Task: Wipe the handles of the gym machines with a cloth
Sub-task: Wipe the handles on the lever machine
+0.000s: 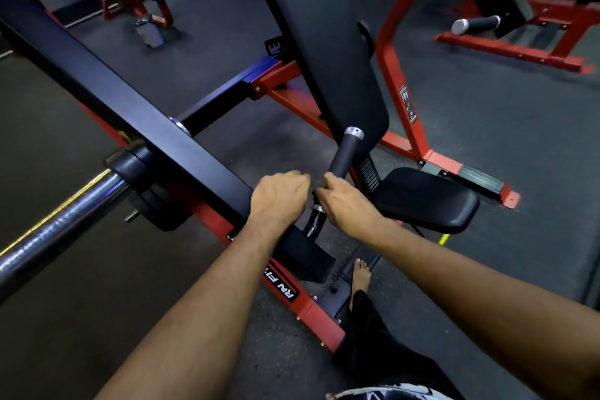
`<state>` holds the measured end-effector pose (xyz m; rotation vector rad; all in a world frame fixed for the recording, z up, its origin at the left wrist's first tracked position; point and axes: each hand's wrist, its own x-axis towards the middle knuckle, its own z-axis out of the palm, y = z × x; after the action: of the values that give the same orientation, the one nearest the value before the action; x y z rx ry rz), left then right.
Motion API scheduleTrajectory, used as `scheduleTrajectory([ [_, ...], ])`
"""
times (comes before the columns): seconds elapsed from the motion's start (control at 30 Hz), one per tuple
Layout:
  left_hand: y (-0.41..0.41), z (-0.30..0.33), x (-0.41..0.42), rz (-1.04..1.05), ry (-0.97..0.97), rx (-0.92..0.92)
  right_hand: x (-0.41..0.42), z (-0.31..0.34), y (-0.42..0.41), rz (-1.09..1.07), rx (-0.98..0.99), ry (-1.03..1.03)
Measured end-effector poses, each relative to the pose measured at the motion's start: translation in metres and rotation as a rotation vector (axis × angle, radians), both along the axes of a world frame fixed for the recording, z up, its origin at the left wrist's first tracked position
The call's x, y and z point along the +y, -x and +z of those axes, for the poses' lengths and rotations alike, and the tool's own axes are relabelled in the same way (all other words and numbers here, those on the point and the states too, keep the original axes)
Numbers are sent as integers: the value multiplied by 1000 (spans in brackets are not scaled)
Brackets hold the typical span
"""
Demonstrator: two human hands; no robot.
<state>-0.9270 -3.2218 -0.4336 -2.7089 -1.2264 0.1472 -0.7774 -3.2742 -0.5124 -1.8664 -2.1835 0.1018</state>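
Note:
The machine's handle (345,153) is a black rubber grip with a silver end cap, angled up and away from me in the centre of the view. My right hand (344,203) is closed around its lower end, just above the bent black stem (313,226). My left hand (279,195) is a fist right beside it, resting on the end of the black lever arm (136,110); its fingers curl away from me and hide what is inside. A small dark scrap (316,194) shows between the two hands; I cannot tell if it is a cloth.
The black back pad (324,42) and seat (428,198) stand on a red frame (399,101) just beyond the handle. A chrome bar sleeve (55,230) juts out at the left. My bare foot (360,273) is on the dark floor. More red machines stand behind, one with another handle (477,25).

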Motion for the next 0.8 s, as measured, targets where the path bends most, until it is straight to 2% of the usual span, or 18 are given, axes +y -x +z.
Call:
scheduleTrajectory([
  [0.17, 0, -2, 0, -5, -29, 0, 12, 26, 21, 33, -152, 111],
  [0.23, 1, -2, -2, -5, -33, -1, 8, 24, 18, 116, -153, 55],
  [0.3, 1, 0, -3, 1, -27, 0, -2, 9, 5, 182, -69, -52],
  [0.4, 2, 0, -2, -5, -35, -7, -33, -9, -16, 85, 224, -130],
  [0.5, 3, -2, 0, -16, -43, -2, -50, -13, -7, -169, 678, -146],
  [0.67, 3, -2, -1, -27, -42, -4, -46, -34, 11, -578, 1465, 48],
  [0.73, 2, -1, -2, -32, -40, -4, -44, -43, 16, -706, 1708, 119],
  [0.8, 2, -1, -1, -31, -41, -3, -30, -47, 19, -746, 1873, 174],
])
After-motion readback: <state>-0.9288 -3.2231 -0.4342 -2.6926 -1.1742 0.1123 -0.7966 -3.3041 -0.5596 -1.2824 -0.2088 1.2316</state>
